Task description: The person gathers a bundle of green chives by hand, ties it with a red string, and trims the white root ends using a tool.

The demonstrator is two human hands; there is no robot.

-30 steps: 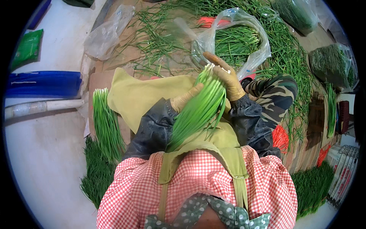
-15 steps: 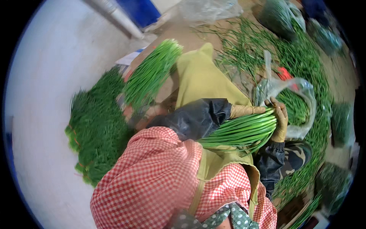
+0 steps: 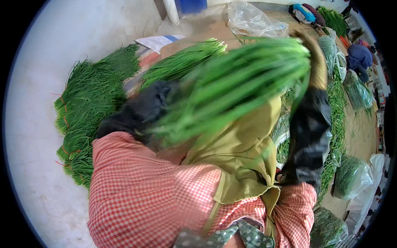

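I hold a thick bundle of long green stalks slanted across my chest, blurred by motion. My right hand, in a tan glove, grips its upper end at the right. My left black sleeve ends at the bundle's lower end, where my left hand is buried among the stalks. An olive apron hangs below the bundle over my red checked shirt.
A pile of tied green bundles lies on the pale floor at left, one more bundle behind it. Clear plastic bags, bagged greens and loose stalks fill the right. Another person crouches far right.
I have turned left, toward the floor pile. The bundle has come up from near the open plastic bag and now sits high across my chest, with my right hand raised.
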